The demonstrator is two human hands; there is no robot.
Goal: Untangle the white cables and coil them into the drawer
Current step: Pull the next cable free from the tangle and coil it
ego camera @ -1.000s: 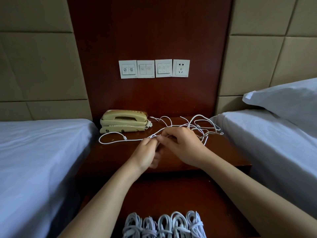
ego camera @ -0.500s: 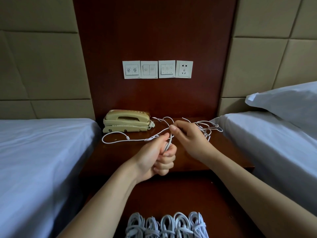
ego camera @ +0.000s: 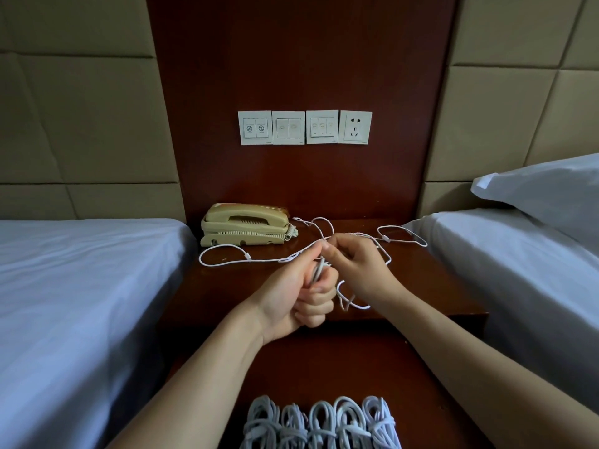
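Left hand (ego camera: 299,294) is fisted around a few loops of the white cable (ego camera: 259,260) over the nightstand (ego camera: 421,286), right hand (ego camera: 356,270) pinching it beside the left thumb. Rest trails past the phone (ego camera: 244,225); coiled bundles (ego camera: 321,422) sit up front.

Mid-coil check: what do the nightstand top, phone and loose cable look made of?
Nightstand top: dark reddish wood or veneer, low sheen. Phone: beige moulded plastic, smooth shell. Loose cable: thin, white, probably plastic-jacketed; it drapes in soft loops.
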